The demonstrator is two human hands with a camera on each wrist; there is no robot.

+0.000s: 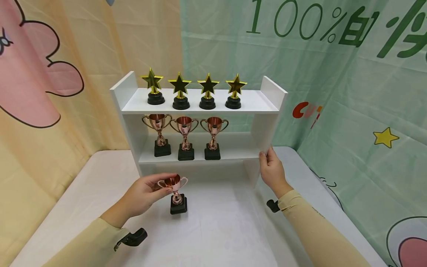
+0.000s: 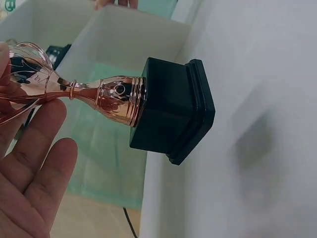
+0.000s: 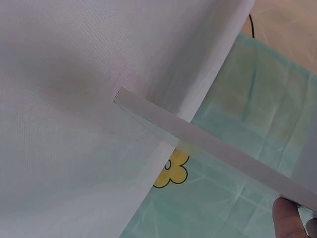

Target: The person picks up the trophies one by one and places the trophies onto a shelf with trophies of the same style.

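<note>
My left hand (image 1: 146, 194) pinches a small rose-gold trophy cup (image 1: 178, 199) by its bowl, thumb in front and fingers at the rim. In the left wrist view, the trophy's black base (image 2: 171, 106) hangs above the white surface, its shadow lying apart from it. The cup is in front of a white shelf unit (image 1: 207, 162), below the middle board. At the unit's right side panel, my right hand (image 1: 273, 172) grips the edge; in the right wrist view, only some fingertips (image 3: 288, 218) show against the panel.
Three matching rose-gold trophy cups (image 1: 184, 129) stand on the middle board, left to centre. Several gold star trophies (image 1: 208, 89) with black bases line the top board. A white-covered table (image 1: 220, 230) carries the unit, and printed curtains (image 1: 363, 92) hang behind and beside it.
</note>
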